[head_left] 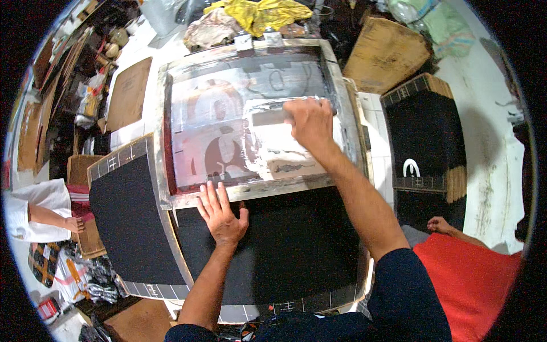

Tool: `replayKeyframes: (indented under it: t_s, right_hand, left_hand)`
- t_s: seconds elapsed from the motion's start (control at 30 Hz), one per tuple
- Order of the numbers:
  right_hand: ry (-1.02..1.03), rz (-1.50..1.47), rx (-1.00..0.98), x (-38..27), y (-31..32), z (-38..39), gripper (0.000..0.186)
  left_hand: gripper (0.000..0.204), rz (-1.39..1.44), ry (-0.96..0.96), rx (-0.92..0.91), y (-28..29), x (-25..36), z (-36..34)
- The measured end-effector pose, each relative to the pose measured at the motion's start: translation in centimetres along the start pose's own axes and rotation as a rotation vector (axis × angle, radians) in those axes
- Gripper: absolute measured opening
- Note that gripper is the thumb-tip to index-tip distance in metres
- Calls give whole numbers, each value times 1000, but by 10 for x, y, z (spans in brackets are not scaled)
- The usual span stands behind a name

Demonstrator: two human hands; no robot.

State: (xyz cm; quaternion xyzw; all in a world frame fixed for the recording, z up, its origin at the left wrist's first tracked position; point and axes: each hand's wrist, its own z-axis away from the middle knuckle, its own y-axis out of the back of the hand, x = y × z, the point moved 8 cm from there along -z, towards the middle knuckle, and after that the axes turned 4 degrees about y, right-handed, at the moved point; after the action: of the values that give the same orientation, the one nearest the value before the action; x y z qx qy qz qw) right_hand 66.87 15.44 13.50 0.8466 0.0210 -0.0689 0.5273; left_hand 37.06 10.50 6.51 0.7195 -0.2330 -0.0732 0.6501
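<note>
The screen [196,128] is set over the far part of the black cloth [296,245]. The hands are held apart: the squeegee [270,118] is gripped in the right [310,128] amid white ink [270,149]; the frame [273,191] is touched by the spread left [221,219]. An inking stroke is apparently underway; even pressure is next required.

The screen frame [268,190] was mottled in off-white, its inner left edge tinged dark red. The mesh [188,151] was patterned with dark curved shapes on grey-pink and partly covered by bright white ink [268,149]. The fabric [302,245] was coloured plain black, the rag [263,14] yellow.
</note>
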Motion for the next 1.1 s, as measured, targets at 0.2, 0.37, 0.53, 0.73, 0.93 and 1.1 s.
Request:
replayKeyframes:
  t_s: [0.2, 0.37, 0.53, 0.73, 0.93, 1.1]
  right_hand:
    - [4, 48, -40, 9, -30, -45, 29]
    - [-42, 69, -325, -33, 15, 50, 45]
    - [-37, -53, -419, -22, 20, 57, 34]
    - [61, 96, 47, 15, -19, -41, 31]
    - [6, 61, -162, 3, -15, -12, 34]
    - [-52, 17, -273, -36, 32, 75, 45]
  left_hand:
    - [92, -2, -10, 12, 0, 0, 2]
    - [91, 20, -7, -4, -1, -2, 1]
    - [90, 38, -3, -1, 0, -1, 0]
    - [87, 6, -9, 13, 2, 1, -1]
    - [85, -19, -24, 44, 2, 3, -1]
    - [86, 52, -26, 22, 2, 1, -2]
